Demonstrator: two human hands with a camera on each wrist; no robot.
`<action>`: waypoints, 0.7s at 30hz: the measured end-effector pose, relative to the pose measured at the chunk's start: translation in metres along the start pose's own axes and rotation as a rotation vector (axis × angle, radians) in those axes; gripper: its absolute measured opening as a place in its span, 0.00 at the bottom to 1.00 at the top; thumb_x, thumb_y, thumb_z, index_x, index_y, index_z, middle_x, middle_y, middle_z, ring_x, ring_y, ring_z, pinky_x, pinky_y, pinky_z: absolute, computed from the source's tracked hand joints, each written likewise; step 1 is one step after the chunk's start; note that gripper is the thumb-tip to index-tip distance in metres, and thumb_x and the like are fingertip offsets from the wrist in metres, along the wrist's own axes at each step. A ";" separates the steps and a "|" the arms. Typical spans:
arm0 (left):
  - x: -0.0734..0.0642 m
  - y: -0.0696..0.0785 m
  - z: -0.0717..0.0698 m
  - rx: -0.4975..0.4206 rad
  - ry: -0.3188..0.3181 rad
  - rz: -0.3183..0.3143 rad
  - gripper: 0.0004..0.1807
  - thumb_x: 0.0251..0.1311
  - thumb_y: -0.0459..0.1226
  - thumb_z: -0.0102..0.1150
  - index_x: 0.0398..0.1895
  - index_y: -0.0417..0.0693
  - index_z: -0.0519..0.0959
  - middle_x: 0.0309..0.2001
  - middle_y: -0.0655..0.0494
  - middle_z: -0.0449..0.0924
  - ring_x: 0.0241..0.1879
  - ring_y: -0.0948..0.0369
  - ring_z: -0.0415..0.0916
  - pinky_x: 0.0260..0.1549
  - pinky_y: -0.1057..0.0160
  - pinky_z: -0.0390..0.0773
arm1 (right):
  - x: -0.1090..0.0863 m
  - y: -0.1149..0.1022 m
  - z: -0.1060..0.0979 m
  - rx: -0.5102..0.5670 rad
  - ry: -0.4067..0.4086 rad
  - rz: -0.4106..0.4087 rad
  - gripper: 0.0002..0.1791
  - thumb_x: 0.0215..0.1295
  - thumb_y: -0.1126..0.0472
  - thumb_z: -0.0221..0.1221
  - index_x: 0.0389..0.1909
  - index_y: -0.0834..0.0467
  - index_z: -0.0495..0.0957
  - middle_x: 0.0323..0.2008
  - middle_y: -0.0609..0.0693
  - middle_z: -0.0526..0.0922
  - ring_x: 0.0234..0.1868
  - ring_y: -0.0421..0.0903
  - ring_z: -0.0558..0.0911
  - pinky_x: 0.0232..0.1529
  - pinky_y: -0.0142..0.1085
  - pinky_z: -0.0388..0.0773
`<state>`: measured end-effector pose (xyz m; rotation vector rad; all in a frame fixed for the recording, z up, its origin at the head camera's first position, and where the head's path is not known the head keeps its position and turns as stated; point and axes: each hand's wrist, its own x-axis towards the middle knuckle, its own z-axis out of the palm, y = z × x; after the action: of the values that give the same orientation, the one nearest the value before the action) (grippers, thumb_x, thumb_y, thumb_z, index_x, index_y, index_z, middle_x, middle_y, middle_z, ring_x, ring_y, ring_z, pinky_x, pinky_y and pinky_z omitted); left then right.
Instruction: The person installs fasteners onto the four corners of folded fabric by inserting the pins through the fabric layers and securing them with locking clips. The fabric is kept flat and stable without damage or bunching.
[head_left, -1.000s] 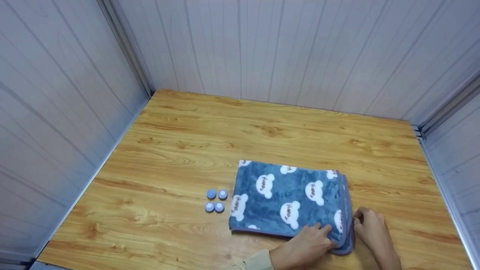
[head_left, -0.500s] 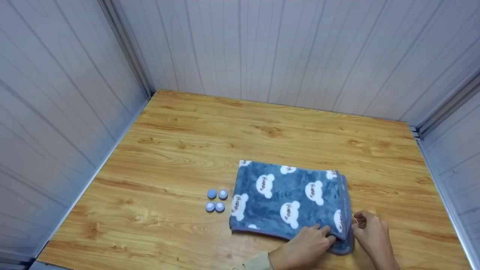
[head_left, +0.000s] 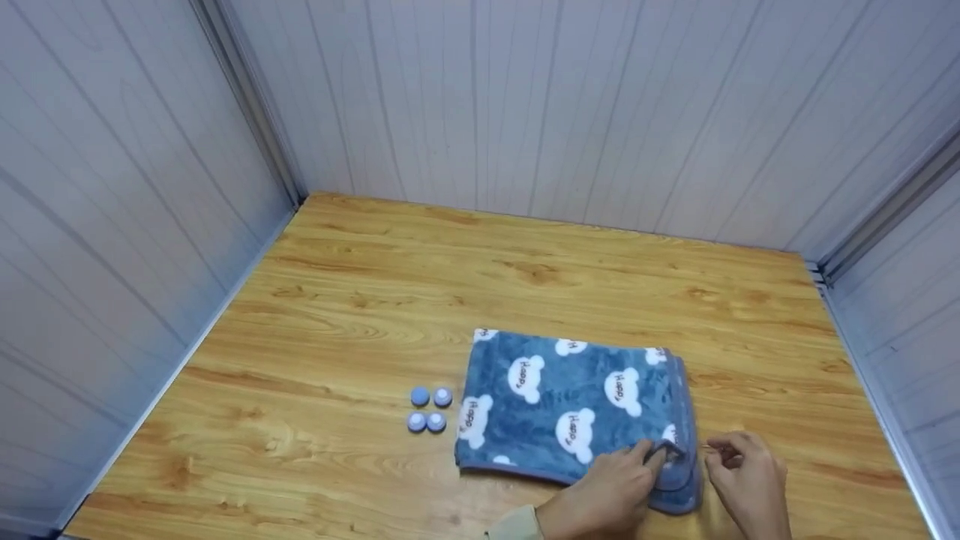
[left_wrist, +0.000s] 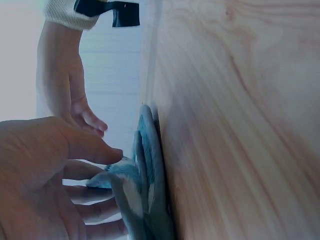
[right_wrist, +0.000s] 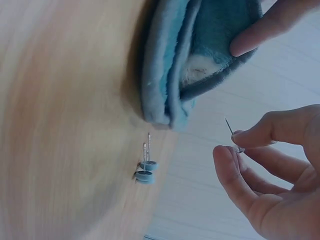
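A blue folded fleece blanket (head_left: 540, 390) with white bear faces and "Happy" lettering lies on the table, bordered in grey-blue. My left hand (head_left: 611, 480) pinches the near right corner of its upper layer and holds it turned up, the thumb (left_wrist: 102, 150) on one face of the cloth. Just right of the blanket, my right hand (head_left: 750, 472) is raised above the table, apart from the cloth. Between its thumb and forefinger it pinches a thin metal pin (right_wrist: 230, 127), point upward in the right wrist view. The fingers hide the pin's base.
Several small round blue-and-white buttons (head_left: 436, 422) stand in a cluster left of the blanket. The right wrist view shows thin clear stems rising from such buttons (right_wrist: 145, 177). Pale panel walls (head_left: 525, 105) enclose the wooden table (head_left: 360, 255) at the back and sides.
My left hand has lifted and folded back the blanket's near right corner. My right hand, still pinching, has turned slightly and drawn a little away from the edge. The head view has tilted slightly.
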<state>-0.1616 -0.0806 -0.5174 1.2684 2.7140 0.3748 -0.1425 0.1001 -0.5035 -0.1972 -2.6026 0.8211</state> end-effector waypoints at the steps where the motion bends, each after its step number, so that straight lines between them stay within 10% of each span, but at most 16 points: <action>1: -0.001 -0.002 0.000 -0.030 0.043 -0.001 0.28 0.62 0.37 0.53 0.67 0.52 0.65 0.56 0.59 0.66 0.35 0.67 0.72 0.18 0.72 0.70 | -0.001 -0.001 0.000 0.003 0.012 -0.004 0.08 0.41 0.78 0.61 0.23 0.65 0.83 0.27 0.54 0.79 0.23 0.39 0.76 0.23 0.21 0.71; 5: -0.005 -0.009 -0.001 -0.160 0.174 -0.006 0.28 0.59 0.30 0.50 0.65 0.49 0.67 0.56 0.56 0.68 0.33 0.66 0.74 0.22 0.74 0.72 | -0.004 -0.006 0.001 0.007 0.017 -0.001 0.08 0.40 0.79 0.61 0.22 0.66 0.83 0.28 0.54 0.78 0.23 0.40 0.76 0.23 0.23 0.73; 21: -0.009 -0.018 -0.006 -0.275 0.327 -0.018 0.33 0.47 0.24 0.60 0.62 0.46 0.72 0.57 0.54 0.73 0.49 0.64 0.75 0.41 0.74 0.74 | -0.008 -0.017 0.010 0.093 -0.020 -0.011 0.11 0.43 0.80 0.62 0.29 0.68 0.81 0.28 0.55 0.80 0.25 0.41 0.79 0.27 0.27 0.78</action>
<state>-0.1710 -0.0997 -0.5165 1.1941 2.7936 0.9943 -0.1400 0.0793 -0.5040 -0.1483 -2.5743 0.9426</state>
